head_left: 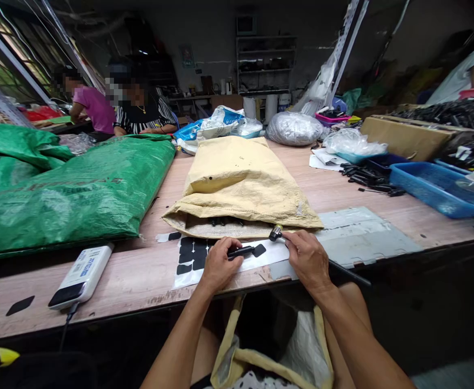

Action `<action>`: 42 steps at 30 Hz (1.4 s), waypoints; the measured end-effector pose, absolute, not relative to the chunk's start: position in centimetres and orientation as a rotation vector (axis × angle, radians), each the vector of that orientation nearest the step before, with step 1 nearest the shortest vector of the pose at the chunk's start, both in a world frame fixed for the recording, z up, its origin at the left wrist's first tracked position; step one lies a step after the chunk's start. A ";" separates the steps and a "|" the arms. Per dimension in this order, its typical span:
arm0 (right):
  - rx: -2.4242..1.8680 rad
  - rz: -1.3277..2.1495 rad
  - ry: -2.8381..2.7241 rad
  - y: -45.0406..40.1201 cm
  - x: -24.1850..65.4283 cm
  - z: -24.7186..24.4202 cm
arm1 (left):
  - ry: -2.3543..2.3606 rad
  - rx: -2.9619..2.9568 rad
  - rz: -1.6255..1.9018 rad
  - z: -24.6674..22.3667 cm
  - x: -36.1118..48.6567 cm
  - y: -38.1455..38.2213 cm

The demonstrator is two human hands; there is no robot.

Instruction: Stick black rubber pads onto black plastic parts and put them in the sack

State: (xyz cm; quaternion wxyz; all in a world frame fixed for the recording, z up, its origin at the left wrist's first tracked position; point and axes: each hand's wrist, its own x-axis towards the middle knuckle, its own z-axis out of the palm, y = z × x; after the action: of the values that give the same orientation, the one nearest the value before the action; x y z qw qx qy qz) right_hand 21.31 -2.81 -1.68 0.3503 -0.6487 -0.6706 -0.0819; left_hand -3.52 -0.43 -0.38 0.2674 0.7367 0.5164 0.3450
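Observation:
My left hand is closed around a slim black rod-shaped piece, held low over a white sheet. At the piece's far end lies a black square sticker; whether the two touch I cannot tell. More black stickers sit in rows on the sticker sheet, partly under my left hand. My right hand grips a small hammer with a shiny metal head and yellowish face; its black handle runs out past my wrist. Just beyond both hands, a cream woven sack lies with its mouth towards me, dark pieces showing inside.
A green sack and a white device with a cable are on the left. A grey board, blue basket and black parts lie right. An open sack hangs at my lap. Other people sit further off.

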 end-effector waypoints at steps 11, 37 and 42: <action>-1.724 -0.261 -1.715 -2.5 21.6 -2.4 | 1.419 1.986 0.887 -0.4 -3.6 -0.5; -1.695 -0.240 -1.713 -2.6 21.5 -2.2 | 1.415 2.074 0.834 0.1 -3.4 -0.5; -1.552 -0.060 -1.695 -3.6 20.6 -1.3 | 1.379 2.101 0.842 -0.1 -3.5 -0.5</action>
State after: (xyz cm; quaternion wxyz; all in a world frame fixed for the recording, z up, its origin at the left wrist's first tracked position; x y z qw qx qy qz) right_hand 20.62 -3.59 -1.31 0.4090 -0.6162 -0.6726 -0.0238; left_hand -3.46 -0.51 -0.06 0.2431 0.7690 0.5046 0.3081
